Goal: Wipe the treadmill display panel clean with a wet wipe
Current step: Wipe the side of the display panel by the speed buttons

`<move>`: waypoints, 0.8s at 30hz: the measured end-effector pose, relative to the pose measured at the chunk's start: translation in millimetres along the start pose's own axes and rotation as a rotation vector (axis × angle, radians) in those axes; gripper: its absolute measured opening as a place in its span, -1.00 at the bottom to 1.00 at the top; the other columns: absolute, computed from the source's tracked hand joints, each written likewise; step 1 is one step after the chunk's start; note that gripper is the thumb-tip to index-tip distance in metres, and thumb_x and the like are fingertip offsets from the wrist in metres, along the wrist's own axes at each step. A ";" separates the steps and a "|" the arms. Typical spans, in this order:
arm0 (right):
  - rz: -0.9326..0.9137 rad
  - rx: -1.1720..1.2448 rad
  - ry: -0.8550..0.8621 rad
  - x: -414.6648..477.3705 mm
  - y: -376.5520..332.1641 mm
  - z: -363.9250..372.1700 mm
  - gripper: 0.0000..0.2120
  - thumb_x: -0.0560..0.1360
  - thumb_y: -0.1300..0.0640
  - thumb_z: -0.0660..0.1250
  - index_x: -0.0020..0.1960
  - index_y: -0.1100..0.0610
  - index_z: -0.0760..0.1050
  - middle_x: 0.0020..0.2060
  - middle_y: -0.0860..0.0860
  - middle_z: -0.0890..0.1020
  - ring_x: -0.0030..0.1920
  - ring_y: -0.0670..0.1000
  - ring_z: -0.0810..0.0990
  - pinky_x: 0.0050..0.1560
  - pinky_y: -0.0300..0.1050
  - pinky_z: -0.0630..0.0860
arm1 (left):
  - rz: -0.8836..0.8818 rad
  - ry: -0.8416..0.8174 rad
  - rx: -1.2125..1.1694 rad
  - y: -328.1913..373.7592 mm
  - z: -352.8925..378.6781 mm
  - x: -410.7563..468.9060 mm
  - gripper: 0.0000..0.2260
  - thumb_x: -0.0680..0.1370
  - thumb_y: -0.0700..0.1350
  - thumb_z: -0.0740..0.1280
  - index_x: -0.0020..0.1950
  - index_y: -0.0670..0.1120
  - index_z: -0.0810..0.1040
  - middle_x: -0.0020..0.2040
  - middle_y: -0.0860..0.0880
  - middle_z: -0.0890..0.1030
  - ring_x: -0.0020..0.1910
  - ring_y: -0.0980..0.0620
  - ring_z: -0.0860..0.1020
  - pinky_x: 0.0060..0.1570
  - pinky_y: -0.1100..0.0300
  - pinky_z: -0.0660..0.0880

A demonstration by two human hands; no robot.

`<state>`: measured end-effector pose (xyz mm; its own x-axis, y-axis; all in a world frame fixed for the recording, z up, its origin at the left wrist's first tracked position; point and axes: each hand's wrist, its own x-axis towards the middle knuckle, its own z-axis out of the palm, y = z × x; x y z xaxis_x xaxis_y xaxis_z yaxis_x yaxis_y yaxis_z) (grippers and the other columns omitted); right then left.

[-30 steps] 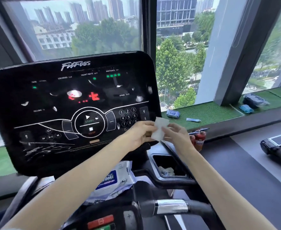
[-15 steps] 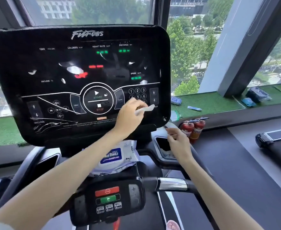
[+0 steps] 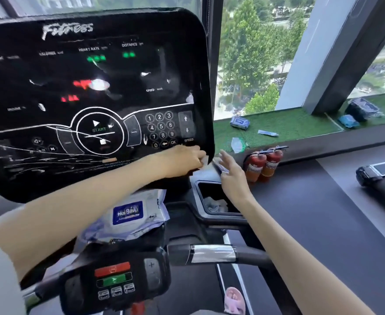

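Head view is showing the only angle available, looking down at the treadmill console. Left hand [image 3: 182,161] is pinching a folded wet wipe [image 3: 204,162] against the lower right corner of the black display panel [image 3: 96,87], just under the SPEED arrows and beside the number keypad [image 3: 160,129]. Only a small white edge of the wipe is peeking out past the fingers, so how much of it is lying flat on the glass cannot be told. Right hand [image 3: 230,172] is hovering empty with fingers spread, just beside the panel's corner and above the cup tray [image 3: 216,201], near the wipe but not touching it.

Wiping appears to be only starting: smears and white marks are showing across most of the panel, and the wipe is sitting at its very edge. Next, the left hand is probably needing to press the wipe flatter and sweep leftward and upward over the keypad, the START ring and the readouts, working lightly so buttons are not triggered. A wipe pack [image 3: 127,214] is lying below the panel.
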<state>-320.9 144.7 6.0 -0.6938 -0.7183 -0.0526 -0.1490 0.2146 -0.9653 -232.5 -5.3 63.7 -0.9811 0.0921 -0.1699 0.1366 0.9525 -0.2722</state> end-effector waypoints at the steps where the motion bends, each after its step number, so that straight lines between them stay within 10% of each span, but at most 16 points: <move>1: 0.001 0.022 -0.017 3.1 1.7 0.0 -0.30 0.39 0.55 -0.05 0.47 0.14 0.20 0.37 0.11 0.37 0.34 -0.03 0.37 0.09 -0.48 0.36 | 0.008 -0.006 0.003 -2.9 -3.9 1.1 -0.77 0.43 -0.35 0.27 0.05 -0.17 0.51 0.02 -0.09 0.47 0.00 -0.07 0.43 -0.33 0.12 0.29; 6: 0.020 0.142 -0.041 15.9 3.1 4.4 -0.34 0.42 0.54 -0.01 0.45 0.13 0.24 0.24 0.01 0.46 0.28 -0.04 0.43 0.29 -0.11 0.38 | -0.059 0.042 -0.060 7.4 -2.3 7.8 -0.75 0.44 -0.38 0.25 0.05 -0.16 0.53 0.00 -0.04 0.45 -0.02 -0.03 0.42 -0.33 0.12 0.36; 12: 0.041 0.236 -0.040 22.8 -3.6 -4.2 -0.33 0.38 0.59 -0.05 0.45 0.24 0.21 0.22 0.12 0.49 0.19 -0.04 0.46 0.05 -0.33 0.46 | -0.181 0.260 -0.195 5.2 -9.9 4.4 -0.62 0.38 -0.46 0.26 0.13 -0.16 0.53 0.04 -0.04 0.49 0.00 -0.02 0.43 -0.27 0.15 0.41; 24: -0.005 0.167 0.013 25.0 -6.1 -4.4 -0.32 0.38 0.55 -0.01 0.44 0.14 0.26 0.11 0.09 0.55 0.14 -0.01 0.54 0.04 -0.41 0.43 | -0.186 -0.120 -0.205 16.1 -19.5 6.5 -0.72 0.46 -0.39 0.22 0.04 -0.11 0.58 -0.14 0.01 0.42 -0.07 -0.02 0.43 -0.19 0.13 0.31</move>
<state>-340.5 128.3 11.7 -0.7027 -0.7100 -0.0456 -0.0337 0.0972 -0.9947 -239.4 16.3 76.8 -0.9620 -0.1125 -0.2489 -0.0863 0.9897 -0.1139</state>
